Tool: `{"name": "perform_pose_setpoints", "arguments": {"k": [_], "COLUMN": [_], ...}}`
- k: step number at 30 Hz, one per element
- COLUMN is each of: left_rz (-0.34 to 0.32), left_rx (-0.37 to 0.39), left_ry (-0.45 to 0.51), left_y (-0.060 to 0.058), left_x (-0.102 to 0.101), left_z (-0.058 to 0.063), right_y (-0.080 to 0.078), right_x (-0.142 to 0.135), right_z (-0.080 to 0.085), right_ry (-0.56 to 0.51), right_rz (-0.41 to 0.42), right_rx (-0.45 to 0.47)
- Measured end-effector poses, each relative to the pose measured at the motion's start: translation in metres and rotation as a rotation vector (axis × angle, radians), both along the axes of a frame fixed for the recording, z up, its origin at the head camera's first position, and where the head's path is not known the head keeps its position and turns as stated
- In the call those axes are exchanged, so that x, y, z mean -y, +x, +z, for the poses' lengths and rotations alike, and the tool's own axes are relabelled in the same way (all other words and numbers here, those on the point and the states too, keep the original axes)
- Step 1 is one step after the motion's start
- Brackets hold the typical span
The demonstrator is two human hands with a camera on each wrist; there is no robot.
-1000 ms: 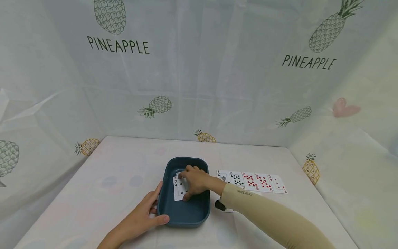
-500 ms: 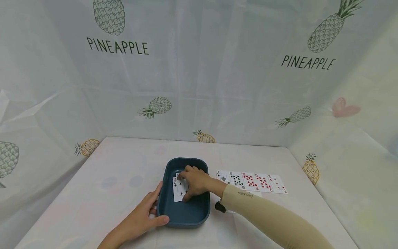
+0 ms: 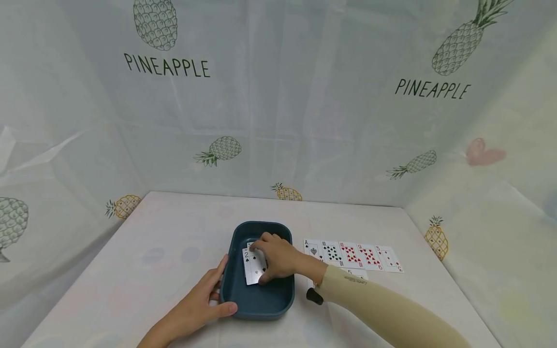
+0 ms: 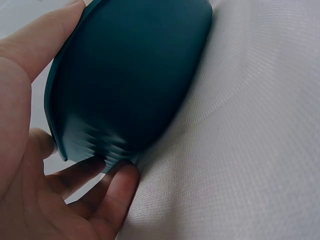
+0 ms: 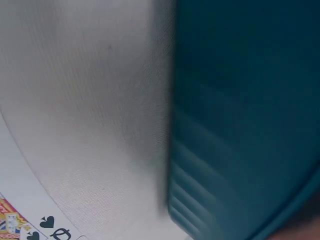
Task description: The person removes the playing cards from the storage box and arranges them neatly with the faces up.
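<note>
A dark teal tray [image 3: 257, 303] stands on the cloth-covered table, with playing cards inside. My left hand [image 3: 201, 296] holds its left side, thumb at the near rim and fingers along the outer wall. Up close in the left wrist view, those fingers [image 4: 120, 187] bend against the ribbed corner. Inside the tray, my right hand [image 3: 278, 260] pinches the two of spades [image 3: 252, 271] between thumb and fingers, its near edge tipped up a little. Part of another card shows behind its far edge. In the right wrist view the tray wall [image 5: 235, 115] hides the pinch.
To the tray's right lies a row of face-up cards [image 3: 350, 253], starting with an ace. A nearer row, with a five [image 3: 354, 273], is partly hidden by the right forearm. A queen of spades [image 5: 47, 223] shows in the right wrist view. Pineapple-print sheets [image 3: 296, 121] enclose the table.
The two of spades has shifted slightly toward me and its near edge has tilted. My right wrist has moved a little right, baring more of the nearer row. The left hand stays put.
</note>
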State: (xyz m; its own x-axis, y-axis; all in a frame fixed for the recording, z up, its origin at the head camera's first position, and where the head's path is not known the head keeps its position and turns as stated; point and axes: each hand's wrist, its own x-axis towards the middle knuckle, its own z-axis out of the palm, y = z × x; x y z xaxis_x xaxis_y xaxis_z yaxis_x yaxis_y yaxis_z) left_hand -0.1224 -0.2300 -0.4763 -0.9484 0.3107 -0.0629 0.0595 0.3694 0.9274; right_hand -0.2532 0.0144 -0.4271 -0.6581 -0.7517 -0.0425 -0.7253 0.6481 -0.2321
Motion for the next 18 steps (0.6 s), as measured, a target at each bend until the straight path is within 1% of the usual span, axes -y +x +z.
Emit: {"name": "perform_pose_setpoints", "arguments": {"k": [2,5,9,12,15,18], "left_rz": [-0.004,-0.003,0.02,0.037,0.052,0.065], "left_rx": [-0.003,-0.007,-0.006,-0.003,0.0,-0.001], "left_ry": [0.002,-0.005,-0.04,-0.054,-0.054,-0.059], "left_y": [0.0,0.0,-0.001,-0.001,-0.001,-0.001], "left_x": [0.0,0.001,-0.001,-0.002,-0.003,-0.005], "left_z": [-0.001,-0.003,-0.004,-0.003,-0.002,-0.001], "right_y": [0.003,0.007,0.014,0.02,0.025,0.029], "right_x": [-0.004,-0.012,-0.026,-0.037,-0.049,-0.062], "right_z": [0.002,0.005,0.009,0.012,0.015,0.017], "right_ry": [-0.036,-0.104,-0.218,-0.298,-0.347,-0.372], "right_rz": [0.007,0.002,-0.008,-0.011,-0.01,-0.023], "right_rx": [0.017,0.067,0.174,0.237,0.253,0.248]}}
